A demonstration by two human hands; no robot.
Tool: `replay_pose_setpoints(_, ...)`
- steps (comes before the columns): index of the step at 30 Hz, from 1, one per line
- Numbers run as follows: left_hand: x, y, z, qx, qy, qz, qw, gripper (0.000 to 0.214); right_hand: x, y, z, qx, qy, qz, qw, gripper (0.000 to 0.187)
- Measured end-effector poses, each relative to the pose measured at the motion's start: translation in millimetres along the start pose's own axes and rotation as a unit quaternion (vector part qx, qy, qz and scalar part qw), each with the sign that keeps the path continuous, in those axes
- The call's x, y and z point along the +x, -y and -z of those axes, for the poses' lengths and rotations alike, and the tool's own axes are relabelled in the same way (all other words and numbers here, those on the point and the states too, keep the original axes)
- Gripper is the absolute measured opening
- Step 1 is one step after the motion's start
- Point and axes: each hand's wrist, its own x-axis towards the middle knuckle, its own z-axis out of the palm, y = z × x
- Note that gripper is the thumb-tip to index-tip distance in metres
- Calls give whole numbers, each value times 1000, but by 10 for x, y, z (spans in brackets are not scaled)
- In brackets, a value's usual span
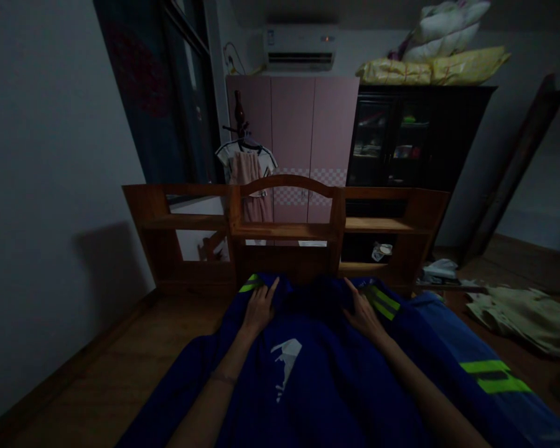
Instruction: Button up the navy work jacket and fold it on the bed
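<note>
A dark blue jacket (322, 367) with yellow-green bands and a pale grey printed mark is spread out in front of me, its upper end by the wooden headboard. My left hand (260, 309) is on its upper left part, beside a yellow-green band, fingers bent onto the cloth and the index finger pointing forward. On the upper right part, my right hand (364, 314) has hold of the fabric in a similar way near another band. The cloth between both hands is very dark, and the fingertips are partly lost in its folds.
The wooden headboard (287, 232) with open shelves stands ahead. Lighter blue clothing (452, 330) with a yellow-green band lies on the right, with beige cloth (532, 317) beyond. A wall is on the left. Behind are a pink wardrobe (292, 124) and a dark cabinet (415, 137).
</note>
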Motion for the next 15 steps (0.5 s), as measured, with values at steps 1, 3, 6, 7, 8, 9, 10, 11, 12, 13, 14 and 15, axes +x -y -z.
replay_pose_setpoints(1, -11, 33, -70, -11, 4, 6, 1000, 70, -43, -23, -63, 4, 13, -4, 1000, 75)
replay_pose_setpoints(3, -14, 96, -206, -24, 10, 16, 1000, 52, -90, -44, -138, 11, 43, -8, 999, 72)
replay_pose_setpoints(6, -16, 143, -355, -29, 14, 30, 999, 35, -113, 15, -87, 24, 81, -10, 996, 71)
replay_pose_setpoints(7, -21, 142, -375, -37, 18, 37, 998, 36, -131, 61, -29, 28, 86, -15, 996, 70)
replay_pose_setpoints(8, -28, 136, -375, -51, 24, 44, 997, 38, -166, 117, 45, 33, 89, -22, 995, 69)
replay_pose_setpoints(9, -35, 132, -351, -73, 34, 50, 995, 42, -222, 180, 130, 40, 89, -32, 995, 68)
replay_pose_setpoints(10, -42, 137, -304, -100, 49, 53, 992, 47, -302, 248, 224, 49, 90, -43, 994, 66)
replay_pose_setpoints(11, -49, 162, -233, -129, 66, 53, 988, 52, -403, 316, 322, 59, 90, -56, 993, 64)
replay_pose_setpoints(12, -56, 215, -142, -156, 81, 56, 983, 57, -520, 382, 420, 70, 92, -67, 991, 62)
replay_pose_setpoints(13, -66, 302, -35, -179, 92, 65, 977, 59, -644, 446, 516, 77, 95, -77, 989, 60)
replay_pose_setpoints(14, -82, 427, 85, -195, 100, 79, 973, 61, -764, 507, 605, 79, 94, -88, 989, 58)
replay_pose_setpoints(15, -109, 587, 211, -200, 101, 104, 969, 61, -871, 568, 684, 77, 88, -99, 988, 55)
